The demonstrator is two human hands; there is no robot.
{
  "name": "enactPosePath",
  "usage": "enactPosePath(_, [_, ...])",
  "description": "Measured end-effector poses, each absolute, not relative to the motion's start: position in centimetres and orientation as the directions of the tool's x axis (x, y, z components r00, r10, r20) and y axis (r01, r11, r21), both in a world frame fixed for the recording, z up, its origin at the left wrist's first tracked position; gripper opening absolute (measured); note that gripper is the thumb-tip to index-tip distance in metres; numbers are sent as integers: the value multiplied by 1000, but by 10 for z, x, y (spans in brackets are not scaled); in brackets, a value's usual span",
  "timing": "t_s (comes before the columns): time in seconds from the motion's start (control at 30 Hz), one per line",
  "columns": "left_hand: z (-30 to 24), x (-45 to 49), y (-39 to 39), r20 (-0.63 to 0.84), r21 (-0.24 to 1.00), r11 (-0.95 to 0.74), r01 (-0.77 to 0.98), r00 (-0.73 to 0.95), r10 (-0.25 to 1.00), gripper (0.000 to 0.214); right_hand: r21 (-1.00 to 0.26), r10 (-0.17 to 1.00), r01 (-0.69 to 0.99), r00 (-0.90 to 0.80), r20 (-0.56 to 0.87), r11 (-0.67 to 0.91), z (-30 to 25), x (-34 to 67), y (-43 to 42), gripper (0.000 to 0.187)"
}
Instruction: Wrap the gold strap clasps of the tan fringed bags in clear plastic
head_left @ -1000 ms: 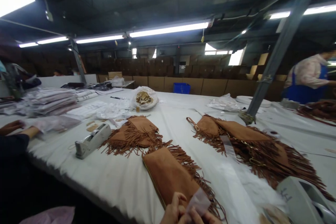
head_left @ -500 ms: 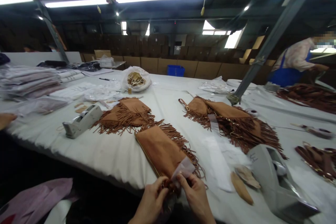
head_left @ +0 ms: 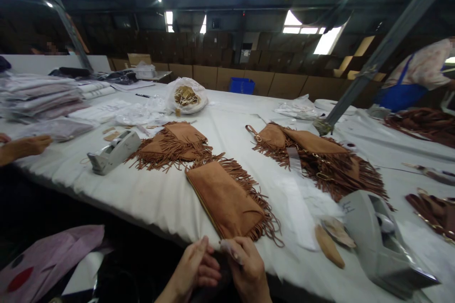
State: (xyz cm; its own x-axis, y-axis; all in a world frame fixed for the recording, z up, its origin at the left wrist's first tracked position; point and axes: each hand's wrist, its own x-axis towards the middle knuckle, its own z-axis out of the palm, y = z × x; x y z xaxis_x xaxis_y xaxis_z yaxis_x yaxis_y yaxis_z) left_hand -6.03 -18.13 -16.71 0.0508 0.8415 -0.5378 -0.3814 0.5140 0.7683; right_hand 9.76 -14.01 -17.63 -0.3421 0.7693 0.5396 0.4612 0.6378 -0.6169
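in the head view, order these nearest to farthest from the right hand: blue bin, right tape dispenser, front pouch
1. Front pouch: just ahead of the right hand
2. Right tape dispenser: off to the right
3. Blue bin: far ahead

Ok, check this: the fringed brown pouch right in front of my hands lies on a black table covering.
Wrong colour: the head view shows a white table covering. The fringed brown pouch does lie on it, in front of your left hand and right hand.

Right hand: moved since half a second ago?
Yes: the right hand has moved left, widening its gap from the large grey tape dispenser.
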Motion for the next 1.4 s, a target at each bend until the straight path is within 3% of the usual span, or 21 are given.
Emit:
enactPosePath(0.1, [-159,-66,-190,-629,622,671,-404,254,735,68,-504,669,443,-425,610,741,-183,99,-143,34])
enactPosePath(0.23, [-170,-68,-191,-564,674,612,-415,247,788,48,-547,698,435,-489,524,715,-181,109,-144,52])
enactPosePath(0.33, [-188,-68,-190,-518,733,553,-397,202,831,47,-547,765,535,-448,462,644,-176,115,-141,47])
enactPosePath(0.5, [-197,-67,-187,-450,825,463,-326,118,885,48,-503,772,585,-488,408,636,-171,107,-136,34])
enactPosePath(0.87, [-178,-51,-173,-448,854,428,-294,0,894,49,-629,779,495,-543,314,599,-162,106,-128,28])
enactPosePath(1.1, [-175,-53,-164,-481,875,474,-100,-60,875,57,-720,801,433,-525,287,542,-164,111,-128,33])
enactPosePath(1.2, [-179,-56,-164,-384,921,389,21,-121,915,52,-733,835,466,-489,253,495,-166,110,-128,36])
enactPosePath(1.33, [-177,-54,-168,-192,910,285,302,-302,934,44,-697,848,532,-483,217,481,-166,104,-127,19])
enactPosePath(1.4, [-174,-53,-169,-113,895,231,382,-308,945,40,-680,850,558,-489,194,476,-165,100,-125,13])
